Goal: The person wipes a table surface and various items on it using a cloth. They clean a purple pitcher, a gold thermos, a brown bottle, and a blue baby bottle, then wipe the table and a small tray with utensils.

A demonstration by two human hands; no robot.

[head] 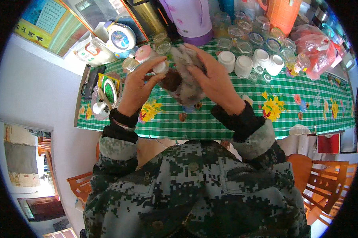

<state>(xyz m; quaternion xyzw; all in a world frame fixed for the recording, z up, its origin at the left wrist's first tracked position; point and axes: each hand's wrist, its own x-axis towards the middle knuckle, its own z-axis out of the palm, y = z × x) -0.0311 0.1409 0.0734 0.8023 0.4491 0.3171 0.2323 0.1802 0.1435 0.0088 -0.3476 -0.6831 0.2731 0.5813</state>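
My left hand (pixel 141 84) pinches the white lid or cap (pixel 161 67) of what looks like a dark brown container (pixel 171 81), above the green checked tablecloth (pixel 173 126). In my right hand (pixel 214 78) is a blurred greyish cloth (pixel 186 71), held against the container's right side. The cloth and my fingers hide part of the container, so its full shape does not show. Just beyond my left hand stand a pink-lidded jar (pixel 144 53) and a small clear glass (pixel 129 64).
White cups (pixel 243 66) stand upside down at the right, with glass cups (pixel 237 46) behind them. A purple thermos jug (pixel 190 20) is at the back, a red plastic bag (pixel 314 49) far right, and a white-and-blue clock (pixel 120 40) at the back left. A wooden chair (pixel 324 181) stands below right.
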